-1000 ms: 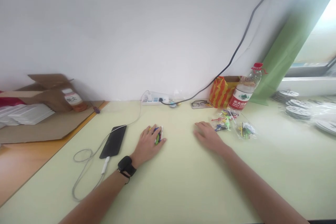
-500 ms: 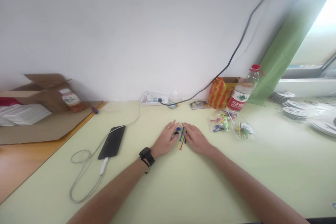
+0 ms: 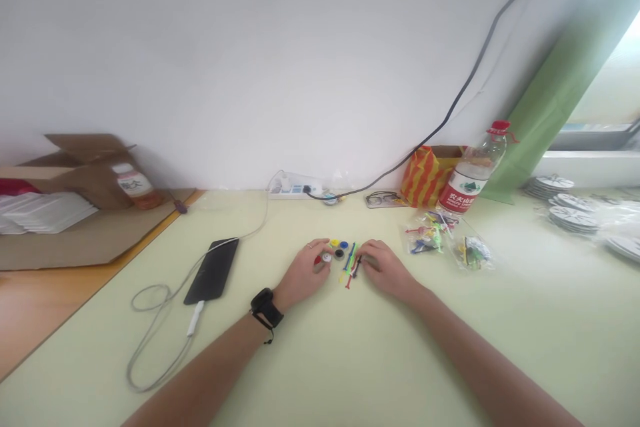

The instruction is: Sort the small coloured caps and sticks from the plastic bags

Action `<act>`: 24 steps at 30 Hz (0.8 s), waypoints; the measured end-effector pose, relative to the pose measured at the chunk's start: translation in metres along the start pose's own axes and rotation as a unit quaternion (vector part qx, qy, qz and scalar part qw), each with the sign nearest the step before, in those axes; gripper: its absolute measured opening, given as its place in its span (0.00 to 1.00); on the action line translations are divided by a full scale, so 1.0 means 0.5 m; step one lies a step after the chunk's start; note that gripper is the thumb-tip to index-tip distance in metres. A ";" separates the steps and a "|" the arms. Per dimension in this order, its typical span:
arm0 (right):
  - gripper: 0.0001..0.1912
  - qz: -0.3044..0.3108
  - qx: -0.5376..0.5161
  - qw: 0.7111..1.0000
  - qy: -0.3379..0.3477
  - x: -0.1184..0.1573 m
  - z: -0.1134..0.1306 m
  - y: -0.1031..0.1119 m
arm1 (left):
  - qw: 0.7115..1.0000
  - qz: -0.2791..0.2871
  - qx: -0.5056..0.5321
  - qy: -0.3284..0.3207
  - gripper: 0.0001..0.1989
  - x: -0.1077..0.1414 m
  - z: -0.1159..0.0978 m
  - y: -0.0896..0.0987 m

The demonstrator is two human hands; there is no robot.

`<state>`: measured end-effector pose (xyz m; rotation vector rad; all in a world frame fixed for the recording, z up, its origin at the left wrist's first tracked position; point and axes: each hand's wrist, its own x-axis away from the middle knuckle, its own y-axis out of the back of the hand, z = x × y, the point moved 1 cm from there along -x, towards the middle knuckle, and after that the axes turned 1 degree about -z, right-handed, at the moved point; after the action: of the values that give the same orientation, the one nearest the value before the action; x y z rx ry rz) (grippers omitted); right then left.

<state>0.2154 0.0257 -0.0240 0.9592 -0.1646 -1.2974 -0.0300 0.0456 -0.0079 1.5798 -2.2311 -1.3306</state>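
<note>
My left hand rests on the table with thumb and fingers apart, curved around a red disc and a white disc. Just beyond its fingertips lie a yellow disc, a blue disc and a black disc. Small plastic arrows form a loose bunch between the hands, among them a blue arrow and a red arrow. My right hand has its fingers bent, with thumb and fingertips at the upper end of a black arrow.
A phone on a white cable lies left. Bagged plastic pieces, a large water bottle and a striped bag stand to the right. Stacked discs lie far right, a cardboard box far left, a power strip at the wall.
My hands have moved apart from around the small pieces. The discs and arrows between them now show more fully, and the view has shifted slightly.
</note>
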 end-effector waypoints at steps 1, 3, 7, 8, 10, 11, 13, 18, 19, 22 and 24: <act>0.16 -0.003 -0.002 1.000 -0.004 0.000 0.003 -0.001 | 1.000 0.006 0.015 -0.003 0.13 -0.001 0.001 -0.001; 0.15 -0.011 -0.011 1.000 -0.009 -0.001 0.008 -0.004 | 0.999 0.005 0.031 -0.006 0.14 -0.003 0.003 -0.003; 0.10 -0.021 -0.026 0.999 -0.019 -0.002 0.010 -0.009 | 1.000 -0.024 0.017 0.010 0.13 -0.006 0.012 -0.004; 0.08 -0.021 -0.024 0.999 -0.023 -0.001 0.010 -0.010 | 0.999 -0.029 0.012 0.016 0.11 -0.007 0.015 -0.004; 0.07 -0.018 -0.016 0.999 -0.026 -0.001 0.008 -0.010 | 0.999 -0.033 0.004 0.026 0.09 -0.007 0.019 -0.004; 0.07 -0.016 -0.012 1.000 -0.024 0.000 0.008 -0.010 | 0.999 -0.034 0.000 0.029 0.08 -0.007 0.021 -0.004; 0.07 -0.013 -0.004 1.000 -0.016 0.000 0.009 -0.010 | 0.999 -0.038 -0.013 0.030 0.08 -0.006 0.023 -0.004; 0.06 -0.023 0.011 1.000 -0.015 -0.001 0.014 -0.007 | 0.995 -0.064 -0.048 0.053 0.05 -0.004 0.032 -0.007; 0.06 -0.028 0.012 0.999 -0.017 -0.001 0.015 -0.006 | 0.995 -0.064 -0.046 0.057 0.04 -0.004 0.034 -0.007; 0.06 -0.041 0.017 0.999 -0.022 -0.001 0.015 -0.005 | 0.995 -0.074 -0.035 0.056 0.05 -0.007 0.030 -0.003; 0.06 -0.048 0.027 0.998 -0.027 -0.001 0.013 -0.006 | 0.994 -0.093 -0.033 0.038 0.06 -0.008 0.017 0.003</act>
<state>0.2094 0.0229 -0.0218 0.9884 -0.1969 -1.4136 -0.0337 0.0541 -0.0107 1.8190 -2.0176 -1.3471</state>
